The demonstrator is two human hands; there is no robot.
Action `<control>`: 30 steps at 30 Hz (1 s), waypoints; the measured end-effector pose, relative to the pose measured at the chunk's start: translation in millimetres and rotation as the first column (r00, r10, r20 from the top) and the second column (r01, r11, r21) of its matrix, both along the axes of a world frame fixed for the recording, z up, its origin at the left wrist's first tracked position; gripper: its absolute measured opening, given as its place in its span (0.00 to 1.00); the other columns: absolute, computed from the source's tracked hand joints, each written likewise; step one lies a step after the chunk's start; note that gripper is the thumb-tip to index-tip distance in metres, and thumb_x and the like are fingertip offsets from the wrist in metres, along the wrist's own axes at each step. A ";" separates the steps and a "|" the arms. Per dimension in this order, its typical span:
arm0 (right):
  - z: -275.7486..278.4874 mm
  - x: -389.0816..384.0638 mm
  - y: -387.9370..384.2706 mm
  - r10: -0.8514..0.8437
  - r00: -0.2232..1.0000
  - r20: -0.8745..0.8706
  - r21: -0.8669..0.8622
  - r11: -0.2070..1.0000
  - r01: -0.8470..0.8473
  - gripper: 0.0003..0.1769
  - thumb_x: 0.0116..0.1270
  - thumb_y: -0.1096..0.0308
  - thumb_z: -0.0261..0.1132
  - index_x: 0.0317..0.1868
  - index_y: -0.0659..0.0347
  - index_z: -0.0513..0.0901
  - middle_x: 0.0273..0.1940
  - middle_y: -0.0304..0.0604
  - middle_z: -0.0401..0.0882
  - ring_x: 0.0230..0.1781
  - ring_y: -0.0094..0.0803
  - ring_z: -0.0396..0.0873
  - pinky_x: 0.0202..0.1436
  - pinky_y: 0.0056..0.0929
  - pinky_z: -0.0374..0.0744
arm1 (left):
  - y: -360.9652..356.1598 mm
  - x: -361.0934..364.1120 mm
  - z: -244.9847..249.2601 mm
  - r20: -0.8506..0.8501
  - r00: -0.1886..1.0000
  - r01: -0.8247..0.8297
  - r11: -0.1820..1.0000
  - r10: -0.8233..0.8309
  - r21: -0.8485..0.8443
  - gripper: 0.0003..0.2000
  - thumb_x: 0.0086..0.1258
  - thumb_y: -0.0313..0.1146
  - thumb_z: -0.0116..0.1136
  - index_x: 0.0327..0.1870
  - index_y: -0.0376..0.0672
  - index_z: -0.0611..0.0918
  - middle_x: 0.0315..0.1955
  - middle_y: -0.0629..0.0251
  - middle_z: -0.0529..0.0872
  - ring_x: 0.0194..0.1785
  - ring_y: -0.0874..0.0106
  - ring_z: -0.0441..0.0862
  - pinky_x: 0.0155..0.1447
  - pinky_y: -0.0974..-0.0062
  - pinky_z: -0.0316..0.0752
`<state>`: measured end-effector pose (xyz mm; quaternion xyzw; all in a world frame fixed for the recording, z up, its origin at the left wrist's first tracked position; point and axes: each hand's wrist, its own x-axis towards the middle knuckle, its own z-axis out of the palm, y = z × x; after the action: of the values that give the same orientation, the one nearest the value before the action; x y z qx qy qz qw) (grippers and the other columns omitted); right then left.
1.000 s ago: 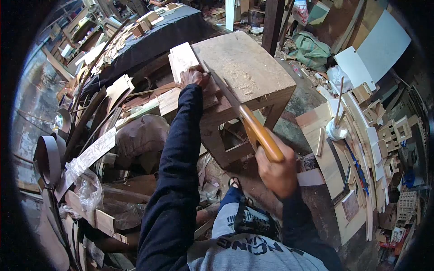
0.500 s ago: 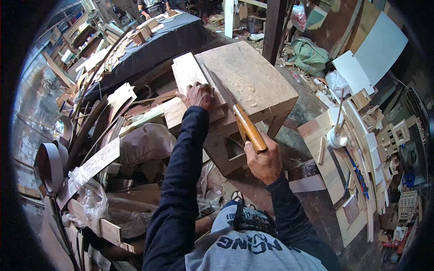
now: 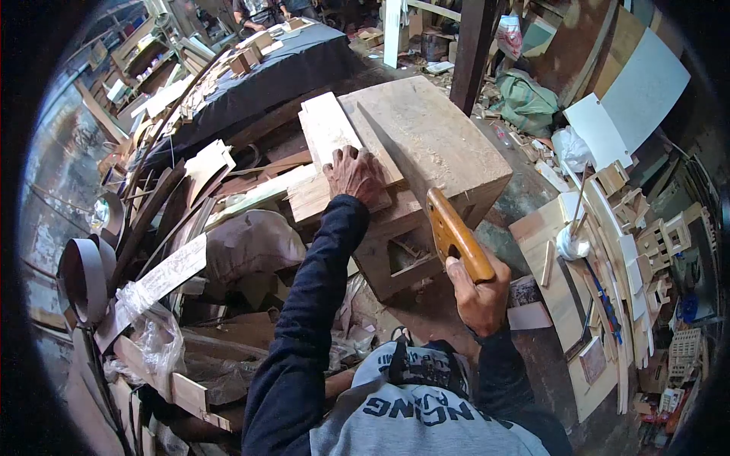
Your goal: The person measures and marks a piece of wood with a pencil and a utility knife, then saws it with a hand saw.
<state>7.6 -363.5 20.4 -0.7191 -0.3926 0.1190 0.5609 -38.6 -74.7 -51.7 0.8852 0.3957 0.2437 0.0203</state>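
Note:
My left hand presses down on a pale wooden board, fingers bent over its top. The board lies along the left side of a box-shaped wooden workbench, with another wooden piece beside and under it. Closed around the wooden handle of a handsaw is my right hand, just off the bench's near edge. The saw's thin dark blade points away from me, along the right side of the board. Sawdust is scattered over the bench top.
Offcuts and a plastic-wrapped plank crowd the left. Behind stands a dark-covered table with wood pieces, and a person beyond it. A dark post rises behind the bench. Boards and small wooden frames lie right.
My right hand has drawn the saw back toward me and to the right, its handle now clear of the bench edge. The left hand stays on the board; the whole view has shifted slightly.

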 end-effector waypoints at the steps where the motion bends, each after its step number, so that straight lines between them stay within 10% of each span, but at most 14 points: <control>1: -0.1 0.6 -1.6 0.005 1.000 -0.002 -0.008 1.000 -0.005 0.23 0.62 0.74 0.63 0.58 0.73 0.78 0.38 0.61 0.85 0.37 0.48 0.87 0.41 0.36 0.82 | 0.6 0.7 -0.4 -0.012 1.000 -0.012 1.000 0.012 -0.004 0.14 0.71 0.42 0.54 0.50 0.45 0.83 0.52 0.56 0.76 0.59 0.55 0.70 0.57 0.53 0.70; 30: -10.2 32.6 -40.1 0.178 0.983 -0.034 0.049 0.983 -0.176 0.25 0.63 0.71 0.61 0.60 0.73 0.76 0.46 0.61 0.84 0.45 0.50 0.86 0.50 0.37 0.81 | -1.7 8.3 -1.3 -0.061 0.991 -0.124 0.992 0.123 -0.013 0.18 0.71 0.45 0.50 0.52 0.41 0.80 0.54 0.51 0.76 0.61 0.54 0.68 0.63 0.52 0.65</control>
<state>40.2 -403.6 10.2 -0.6659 -0.4466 0.1733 0.5720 -30.3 -76.3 -53.1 0.8659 0.4520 0.2145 0.0006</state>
